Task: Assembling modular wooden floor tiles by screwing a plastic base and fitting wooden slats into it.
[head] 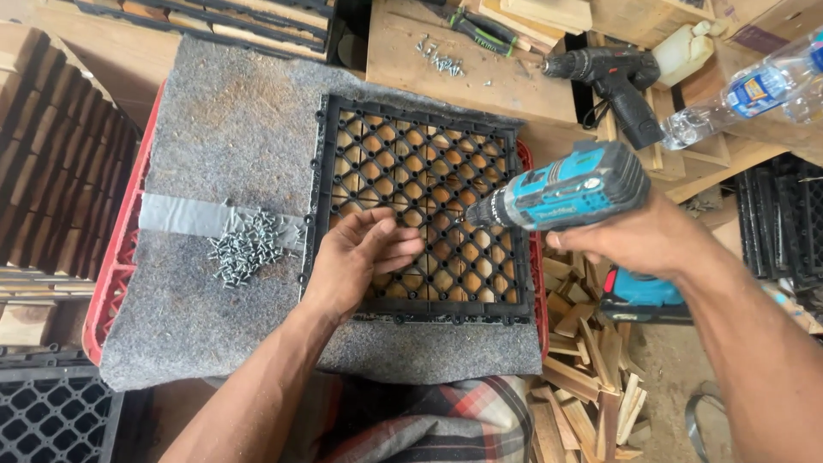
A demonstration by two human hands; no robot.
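The left hand [364, 257] lies palm down on a black plastic grid tile [420, 210], its fingers loosely curled together and pressing on the lower left part of the grid. Whether a screw is pinched under the fingertips cannot be told. Wooden slats show through the holes of the tile.

The right hand [639, 244] is closed around the grip of a blue cordless drill [561, 193], held on its side above the right edge of the tile. The drill's tip points left, toward the fingers of the left hand, and stands just beside them over the middle of the grid.

The tile rests on a grey felt mat [231, 137], which covers a red crate [116, 283] serving as the work surface. A strip of grey tape [184, 214] crosses the left part of the mat, and a heap of silver screws [244, 249] lies on it, near the left hand's wrist but apart from the tile.

Beyond the tile, on a wooden board, lies a black drill [613, 77] with a few loose screws [439, 58] near it. A clear plastic bottle [746, 90] lies at the upper right. Scraps of wood [591, 377] are piled on the floor below the right hand. Stacked wooden tiles [56, 163] stand to the left, and another black grid [51, 411] sits at the lower left corner. A plaid cloth [437, 424] covers the person's lap at the bottom edge.
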